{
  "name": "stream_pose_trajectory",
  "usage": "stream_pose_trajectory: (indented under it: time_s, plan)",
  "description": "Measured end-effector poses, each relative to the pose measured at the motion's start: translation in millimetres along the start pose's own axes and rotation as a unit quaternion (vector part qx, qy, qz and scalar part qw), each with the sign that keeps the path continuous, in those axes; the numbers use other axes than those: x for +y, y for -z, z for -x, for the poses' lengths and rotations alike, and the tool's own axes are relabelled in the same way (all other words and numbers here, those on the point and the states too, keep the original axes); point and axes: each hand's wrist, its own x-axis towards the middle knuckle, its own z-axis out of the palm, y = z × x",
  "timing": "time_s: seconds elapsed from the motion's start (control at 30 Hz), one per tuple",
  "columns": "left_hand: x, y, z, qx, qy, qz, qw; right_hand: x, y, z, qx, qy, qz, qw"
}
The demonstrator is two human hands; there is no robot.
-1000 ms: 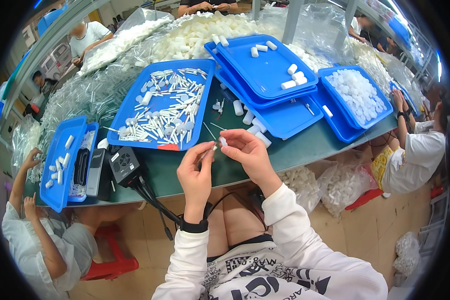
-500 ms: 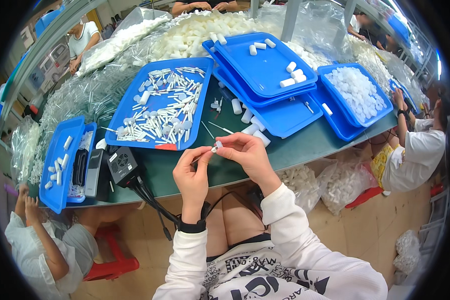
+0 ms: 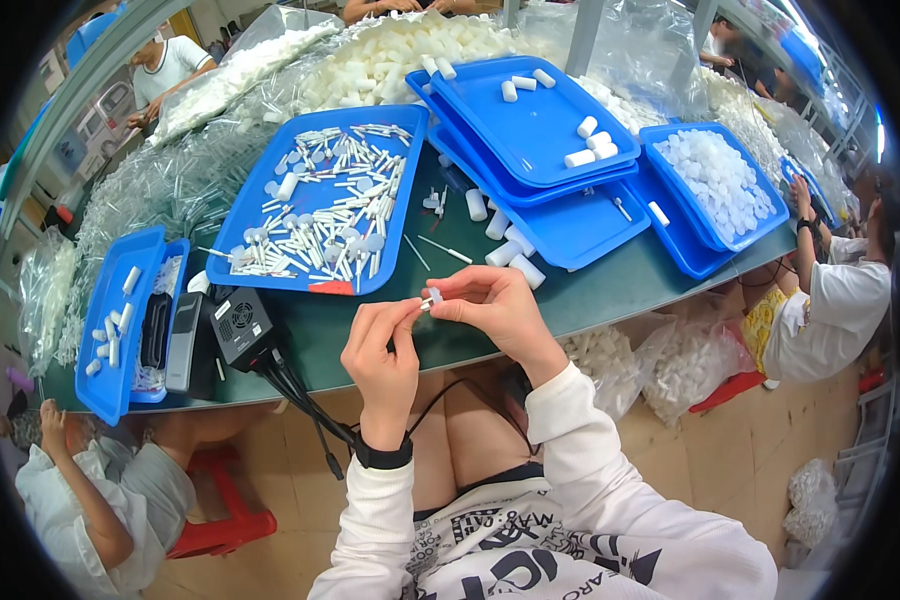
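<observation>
My left hand (image 3: 382, 355) and my right hand (image 3: 495, 308) meet over the near edge of the green table (image 3: 610, 290). Between their fingertips they pinch a small white plastic piece (image 3: 433, 297). Just beyond them lies a blue tray (image 3: 315, 285) full of several thin white sticks and small parts. A few white cylinders (image 3: 505, 250) and loose sticks lie on the table beside the hands.
Stacked blue trays (image 3: 560, 215) with white cylinders stand at the back right, and one tray (image 3: 675, 240) holds white caps. A black adapter (image 3: 238, 325) with cables sits left of my hands. Another blue tray (image 3: 105, 375) is at the far left. People sit at both sides.
Both hands have kept the small white piece between them and drifted slightly toward me and right. The trays and the seated people stay where they were.
</observation>
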Motion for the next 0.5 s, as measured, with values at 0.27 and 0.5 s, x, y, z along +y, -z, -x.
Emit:
stream_pose_trajectory:
  time_s: [0.27,0.5]
  plan:
    - [-1.2,4.5,2.6,0.008,-0.069,-0.035,0.997,-0.6,-1.6,1.1,-0.015,-0.012,0.016,1.000]
    - [-5.1,9.8,2.9,-0.010,-0.082,-0.025,0.996,-3.2,-1.8,1.2,-0.032,-0.031,0.050,0.998]
